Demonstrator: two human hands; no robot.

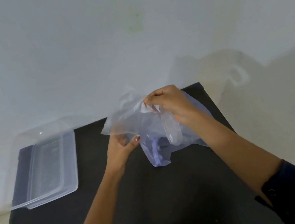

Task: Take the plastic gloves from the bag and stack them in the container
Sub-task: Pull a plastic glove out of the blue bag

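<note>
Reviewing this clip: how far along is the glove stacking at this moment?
Early stage. Done: nothing visibly stacked; the clear container on the black table looks empty. In hand: the left hand grips the plastic bag at its edge while the right hand pinches thin clear plastic at the top, probably a glove. Left: carrying gloves over and stacking them.

We see bare black table [119, 205] between container [51, 164] at nine o'clock and bag [152, 130] at twelve; wall [91, 42] blocks beyond.
</note>
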